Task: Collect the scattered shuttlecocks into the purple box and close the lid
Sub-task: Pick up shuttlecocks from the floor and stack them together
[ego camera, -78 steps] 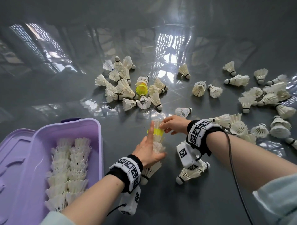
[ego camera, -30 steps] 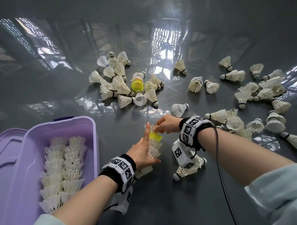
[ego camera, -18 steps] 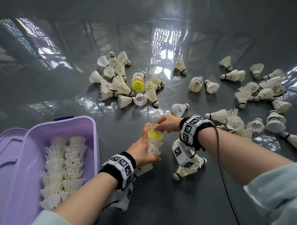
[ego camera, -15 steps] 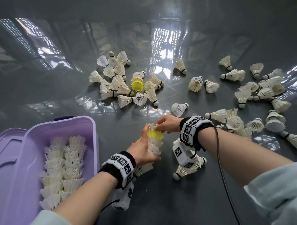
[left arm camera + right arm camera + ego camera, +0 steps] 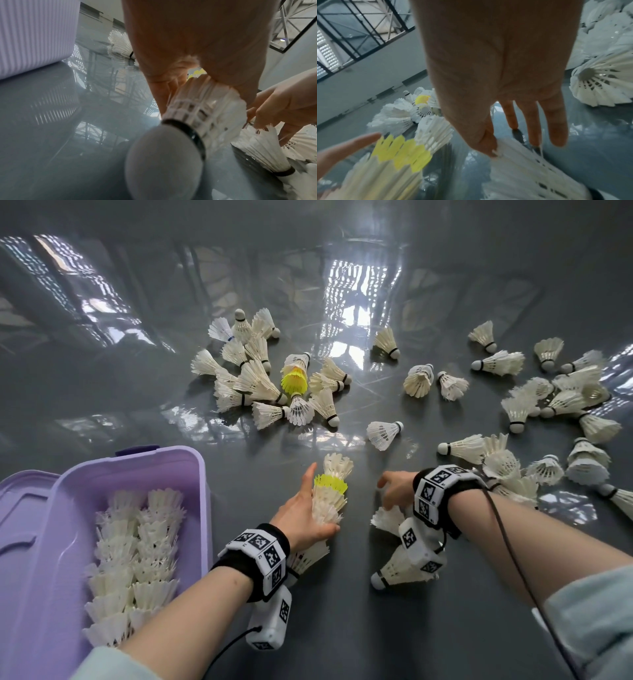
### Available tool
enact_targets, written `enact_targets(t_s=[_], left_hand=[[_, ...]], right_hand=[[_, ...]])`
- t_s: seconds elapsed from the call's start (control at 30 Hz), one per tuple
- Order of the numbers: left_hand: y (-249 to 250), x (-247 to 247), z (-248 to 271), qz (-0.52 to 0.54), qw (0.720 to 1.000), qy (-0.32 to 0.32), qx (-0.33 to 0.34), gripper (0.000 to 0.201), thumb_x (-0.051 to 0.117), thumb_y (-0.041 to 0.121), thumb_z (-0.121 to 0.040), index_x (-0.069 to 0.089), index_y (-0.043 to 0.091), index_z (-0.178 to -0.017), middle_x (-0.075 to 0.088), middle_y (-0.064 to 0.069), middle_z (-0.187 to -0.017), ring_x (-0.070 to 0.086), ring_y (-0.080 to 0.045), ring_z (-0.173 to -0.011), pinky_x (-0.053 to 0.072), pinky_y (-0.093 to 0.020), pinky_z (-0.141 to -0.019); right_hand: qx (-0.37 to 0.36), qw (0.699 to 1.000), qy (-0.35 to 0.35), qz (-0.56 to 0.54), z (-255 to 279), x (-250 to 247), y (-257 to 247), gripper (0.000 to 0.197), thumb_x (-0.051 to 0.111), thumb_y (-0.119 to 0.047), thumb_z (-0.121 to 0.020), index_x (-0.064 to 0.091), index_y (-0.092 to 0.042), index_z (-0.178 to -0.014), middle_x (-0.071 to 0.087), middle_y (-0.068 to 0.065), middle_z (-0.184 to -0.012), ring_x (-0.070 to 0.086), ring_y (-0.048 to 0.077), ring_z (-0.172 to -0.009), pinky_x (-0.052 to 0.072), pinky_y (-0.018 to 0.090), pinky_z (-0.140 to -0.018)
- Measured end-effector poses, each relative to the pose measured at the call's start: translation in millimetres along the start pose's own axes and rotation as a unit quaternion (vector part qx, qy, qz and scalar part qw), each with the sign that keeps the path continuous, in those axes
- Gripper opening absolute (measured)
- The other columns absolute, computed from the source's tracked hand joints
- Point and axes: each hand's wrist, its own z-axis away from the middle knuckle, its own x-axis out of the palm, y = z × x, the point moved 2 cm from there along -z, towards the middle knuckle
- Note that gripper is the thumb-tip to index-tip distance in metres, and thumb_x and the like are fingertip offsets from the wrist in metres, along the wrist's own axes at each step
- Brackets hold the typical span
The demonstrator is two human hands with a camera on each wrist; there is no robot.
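Note:
My left hand (image 5: 305,518) grips a nested stack of shuttlecocks (image 5: 330,498), white ones with a yellow one (image 5: 330,484) near the top; its grey cork (image 5: 164,162) fills the left wrist view. My right hand (image 5: 394,491) is low over the floor to the right of the stack, fingers nearly straight. Its thumb tip and fingertips touch the feather rim of a white shuttlecock (image 5: 530,173) lying there. A second white shuttlecock (image 5: 397,571) lies under that wrist. The purple box (image 5: 202,508) stands open at lower left, holding rows of nested shuttlecocks, its lid (image 5: 20,508) lying beside it.
Loose shuttlecocks lie on the glossy grey floor: a cluster (image 5: 260,385) with a yellow one (image 5: 294,380) ahead, a single one (image 5: 383,434) just past my hands, and many more spread at the right (image 5: 548,405).
My right hand has left the top of the stack and dropped right and toward me, onto a white shuttlecock on the floor. The left hand keeps holding the stack, now one white shuttlecock taller.

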Motion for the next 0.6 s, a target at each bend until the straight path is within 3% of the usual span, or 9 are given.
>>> enact_targets(t_s=[0.13,0.33,0.4,0.5,0.57,0.6], left_hand=[[-3.0,1.7,-4.1,0.004,1.0,0.002,-0.006,0.119,0.075,0.041,-0.071,-0.02,0.043,-0.143,0.054,-0.006,-0.134,0.059,-0.029,-0.112,0.044,-0.038,-0.1],[-6.9,1.1,-3.0,0.011,1.0,-0.002,-0.008,0.115,0.073,0.04,-0.074,-0.015,0.038,-0.147,0.049,0.003,-0.14,0.055,-0.025,-0.12,0.04,-0.038,-0.105],[-7.8,1.9,-2.6,0.01,1.0,-0.005,-0.01,0.114,0.073,0.04,-0.074,-0.015,0.038,-0.147,0.048,0.003,-0.141,0.055,-0.024,-0.12,0.04,-0.039,-0.105],[-9.4,3.7,-2.4,0.008,1.0,-0.006,-0.014,0.113,0.072,0.039,-0.075,-0.015,0.037,-0.147,0.049,0.001,-0.14,0.054,-0.025,-0.12,0.04,-0.038,-0.105],[-10.6,4.5,-2.7,0.007,1.0,-0.005,-0.016,0.112,0.072,0.039,-0.075,-0.015,0.037,-0.147,0.048,-0.001,-0.14,0.053,-0.026,-0.122,0.039,-0.039,-0.106],[-11.2,4.9,-2.8,0.006,1.0,-0.006,-0.018,0.112,0.071,0.04,-0.076,-0.015,0.037,-0.147,0.048,-0.001,-0.141,0.053,-0.026,-0.122,0.039,-0.039,-0.106]], right_hand=[[0.005,0.995,0.09,0.045,-6.5,-3.8,-4.4,0.032,0.053,-0.011,-0.088,0.063,-0.005,-0.117,0.064,0.013,-0.12,0.061,0.03,-0.109,0.05,0.033,-0.089],[0.005,0.958,0.264,-0.116,-7.1,-29.4,-0.1,0.027,0.047,-0.01,-0.091,0.069,-0.003,-0.105,0.066,0.017,-0.113,0.06,0.034,-0.107,0.049,0.035,-0.091],[0.013,0.961,0.228,-0.155,-7.5,-26.8,-3.3,0.032,0.043,-0.014,-0.092,0.065,0.0,-0.109,0.063,0.019,-0.119,0.059,0.035,-0.107,0.048,0.034,-0.088],[0.014,0.973,0.16,-0.166,-8.4,-19.3,-8.5,0.053,0.037,-0.044,-0.096,0.057,-0.003,-0.123,0.056,0.019,-0.125,0.055,0.034,-0.112,0.043,0.034,-0.091],[0.003,0.975,0.152,-0.16,-9.9,-17.5,-6.4,0.056,0.044,-0.056,-0.09,0.06,-0.009,-0.114,0.059,0.014,-0.114,0.057,0.031,-0.102,0.046,0.031,-0.083],[-0.008,0.98,0.154,-0.124,-12.2,-16.6,-4.4,0.049,0.051,-0.054,-0.086,0.063,-0.011,-0.105,0.06,0.013,-0.107,0.057,0.028,-0.094,0.045,0.029,-0.075]])
